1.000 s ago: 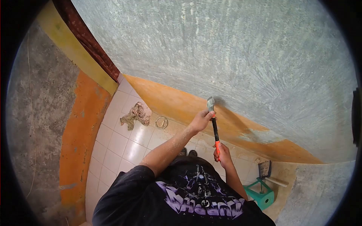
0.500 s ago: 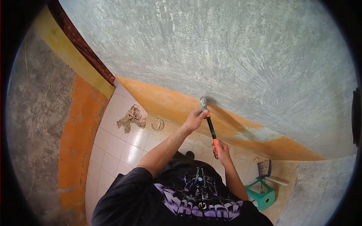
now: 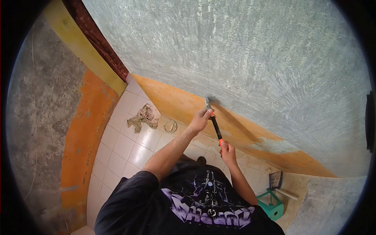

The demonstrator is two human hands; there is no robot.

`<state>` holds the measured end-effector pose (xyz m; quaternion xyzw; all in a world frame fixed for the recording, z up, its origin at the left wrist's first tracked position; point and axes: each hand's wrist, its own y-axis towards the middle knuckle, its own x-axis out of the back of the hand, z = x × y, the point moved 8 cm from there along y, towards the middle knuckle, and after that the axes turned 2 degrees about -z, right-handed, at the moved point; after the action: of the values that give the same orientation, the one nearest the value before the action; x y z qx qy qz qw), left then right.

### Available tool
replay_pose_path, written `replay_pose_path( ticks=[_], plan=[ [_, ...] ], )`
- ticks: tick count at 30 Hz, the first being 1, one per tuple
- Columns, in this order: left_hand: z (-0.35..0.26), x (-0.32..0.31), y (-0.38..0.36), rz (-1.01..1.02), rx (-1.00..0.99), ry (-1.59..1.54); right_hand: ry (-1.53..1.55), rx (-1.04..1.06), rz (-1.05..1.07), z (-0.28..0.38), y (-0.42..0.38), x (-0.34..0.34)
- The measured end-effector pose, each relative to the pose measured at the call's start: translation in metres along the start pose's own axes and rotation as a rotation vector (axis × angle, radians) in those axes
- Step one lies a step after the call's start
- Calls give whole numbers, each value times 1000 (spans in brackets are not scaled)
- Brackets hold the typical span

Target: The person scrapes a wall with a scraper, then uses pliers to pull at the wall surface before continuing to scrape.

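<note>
A long-handled scraper (image 3: 216, 129) with a black and orange handle slants up to the wall (image 3: 235, 58). Near its metal head (image 3: 207, 103), my left hand (image 3: 201, 120) is closed round the upper handle. Lower down, my right hand (image 3: 227, 153) grips the orange end. The head is right at the border between the grey scraped surface and the orange paint band (image 3: 176, 100), and its shadow falls across both. Pale dust speckles my left forearm.
On the tiled floor (image 3: 117, 133) lie a crumpled cloth (image 3: 145, 116) and a round ring-like object (image 3: 170, 126). A green plastic stool (image 3: 273, 207) stands at lower right beside a dark blue basket-like item (image 3: 275, 179). Left is another wall (image 3: 84, 137), grey and orange.
The view has shifted a little, so the floor items appear moved. Both hands keep hold of the scraper, whose head sits slightly further left and up along the paint border.
</note>
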<state>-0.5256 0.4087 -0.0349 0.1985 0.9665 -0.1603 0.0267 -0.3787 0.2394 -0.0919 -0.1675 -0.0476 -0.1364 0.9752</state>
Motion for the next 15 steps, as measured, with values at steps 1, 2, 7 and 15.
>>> replay_pose_path(
  ticks=[1,2,7,15],
  plan=[
    [0,7,2,0,-17,25,-53,50,-32,5,2,-4],
    [1,14,5,1,-36,48,-42,33,-33,5,2,-8],
    [5,23,16,33,-77,88,47,-98,-41,4,-4,-18],
    [-8,115,27,-80,-102,67,-175,148,-55,33,38,-91]
  ],
)
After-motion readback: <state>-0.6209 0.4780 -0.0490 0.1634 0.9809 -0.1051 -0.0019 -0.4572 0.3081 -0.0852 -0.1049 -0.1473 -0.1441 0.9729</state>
